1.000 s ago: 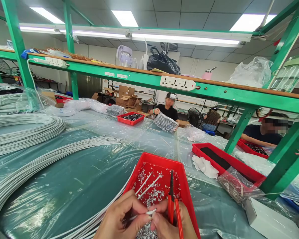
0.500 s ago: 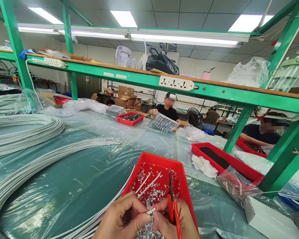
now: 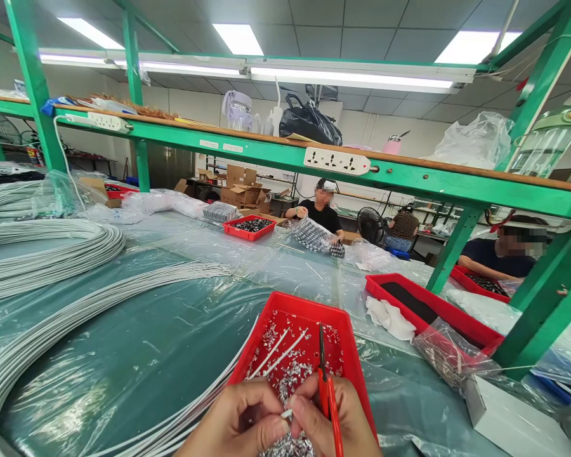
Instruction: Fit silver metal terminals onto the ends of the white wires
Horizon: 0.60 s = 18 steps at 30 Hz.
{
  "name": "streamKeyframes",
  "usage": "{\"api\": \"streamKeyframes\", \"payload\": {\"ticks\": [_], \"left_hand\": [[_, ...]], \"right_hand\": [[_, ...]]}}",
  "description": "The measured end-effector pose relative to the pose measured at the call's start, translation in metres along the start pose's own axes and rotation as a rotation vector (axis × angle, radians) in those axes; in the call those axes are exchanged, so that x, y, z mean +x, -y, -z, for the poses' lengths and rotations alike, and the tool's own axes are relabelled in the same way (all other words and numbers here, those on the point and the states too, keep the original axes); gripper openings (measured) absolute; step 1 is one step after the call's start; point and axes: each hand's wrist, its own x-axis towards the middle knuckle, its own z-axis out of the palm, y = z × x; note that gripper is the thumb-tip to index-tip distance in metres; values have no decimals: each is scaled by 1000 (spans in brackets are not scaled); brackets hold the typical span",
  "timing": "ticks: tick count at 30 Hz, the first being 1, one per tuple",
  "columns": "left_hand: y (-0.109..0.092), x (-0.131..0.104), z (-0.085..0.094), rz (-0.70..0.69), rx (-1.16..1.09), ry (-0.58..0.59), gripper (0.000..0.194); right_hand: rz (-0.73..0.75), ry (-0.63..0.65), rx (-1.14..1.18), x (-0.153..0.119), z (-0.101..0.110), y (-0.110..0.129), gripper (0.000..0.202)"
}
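Note:
My left hand (image 3: 240, 420) is closed in a pinch on the white cable end (image 3: 287, 414). The thumb and finger of my right hand (image 3: 352, 416) meet at the same end. Tucked in my right hand are red-handled scissors (image 3: 332, 406), their dark blades pointing up and away from me. Both hands are over the near part of a red tray (image 3: 309, 304), which holds silvery foil scraps (image 3: 295, 374) and two white cable ends (image 3: 290, 349). Several white cables (image 3: 195, 412) run from the left toward my hands. My fingers cover part of the held cable.
A bundle of white cables (image 3: 76, 317) curves across the table at left, near a larger coil (image 3: 66, 247). At right are a long red tray (image 3: 404, 298), a white cloth (image 3: 390, 317) and a white box (image 3: 514, 419). A green shelf frame (image 3: 247, 149) spans overhead. Co-workers sit beyond.
My fingers have shifted on the cable end, with the right thumb now over its tip. The scissors have tilted slightly left. Across the table, a co-worker's bubble-patterned bag has sagged lower.

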Motion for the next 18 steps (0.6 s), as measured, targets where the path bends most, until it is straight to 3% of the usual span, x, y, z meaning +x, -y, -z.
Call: {"api": "streamKeyframes", "payload": {"ticks": [4, 11, 15, 18], "left_hand": [[-1, 4, 4, -162, 173, -97, 42], [9, 4, 1, -154, -22, -124, 42], [17, 6, 1, -100, -102, -81, 44], [11, 6, 0, 6, -114, -20, 45]], "right_hand": [[-48, 59, 77, 0, -1, -2, 41], [-368, 229, 529, -1, -2, -10, 30], [-339, 274, 579, 1, -2, -11, 28], [-242, 206, 402, 1, -2, -7, 33]]}}
